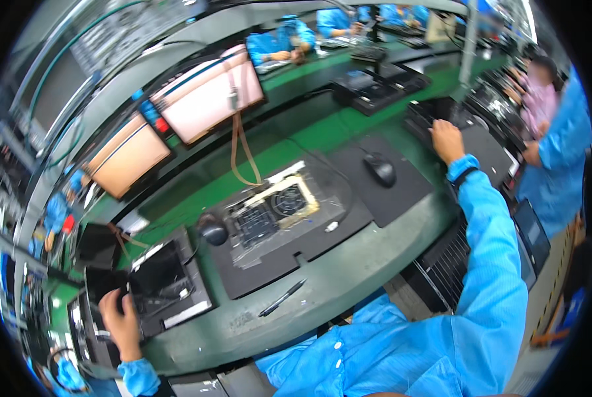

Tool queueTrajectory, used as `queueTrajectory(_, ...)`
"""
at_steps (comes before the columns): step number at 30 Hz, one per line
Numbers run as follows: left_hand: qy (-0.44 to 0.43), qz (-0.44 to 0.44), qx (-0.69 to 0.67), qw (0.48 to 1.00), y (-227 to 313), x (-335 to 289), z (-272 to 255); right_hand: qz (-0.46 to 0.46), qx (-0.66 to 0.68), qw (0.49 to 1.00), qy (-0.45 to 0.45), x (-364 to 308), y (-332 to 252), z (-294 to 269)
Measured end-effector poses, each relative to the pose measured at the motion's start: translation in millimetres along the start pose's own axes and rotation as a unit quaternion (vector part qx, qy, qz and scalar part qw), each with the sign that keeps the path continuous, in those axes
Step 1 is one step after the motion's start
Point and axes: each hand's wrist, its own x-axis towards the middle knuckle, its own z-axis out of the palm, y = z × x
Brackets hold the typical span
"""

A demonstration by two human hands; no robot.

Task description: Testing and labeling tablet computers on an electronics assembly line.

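At the far left, my left hand (119, 324) reaches over a dark flat panel (107, 279). Its thumb and fingers are curved but apart, and a firm hold does not show. Beside it lies a black tray (196, 291) with dark flat parts. My right arm stretches out to the far right, where my right hand (448, 141) is closed on the edge of a black tray (420, 126). Part of that tray is hidden behind the hand. Between my arms sits a black mat (243, 281) bearing a taped frame (269, 215) with dark parts inside.
Two computer mice, one black (380, 169) and another (212, 228), rest on the bench. A pen (282, 298) lies near the front edge. Two monitors (210, 92) hang beyond the mats. A person in a blue coat (554, 165) stands at right; other people work across the bench.
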Motion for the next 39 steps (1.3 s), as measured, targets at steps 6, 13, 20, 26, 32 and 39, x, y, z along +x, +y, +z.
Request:
queueTrajectory(6,-0.379,-0.100,-0.596,0.700,178,-44,11,-0.118,0.050,0.965,0.231,31,-17,-162)
queueTrajectory(13,-0.396,-0.243,-0.885,-0.010,318,-76,67,-0.421,0.306,0.796,0.307,-37,-170,-281)
queueTrajectory(20,-0.156,-0.455,-0.816,0.322,231,-137,71,-0.204,0.436,0.875,-0.053,-31,-249,-188)
queueTrajectory(26,-0.011,-0.413,-0.834,0.365,210,-139,48,-0.275,0.544,0.775,-0.168,-36,-268,-186)
queueTrajectory(32,0.024,-0.425,-0.843,0.329,221,-125,68,-0.094,0.768,0.580,-0.256,-52,-346,-279)
queueTrajectory(39,0.010,-0.423,-0.845,0.328,227,-128,66,-0.132,0.720,0.656,-0.185,-59,-372,-294)
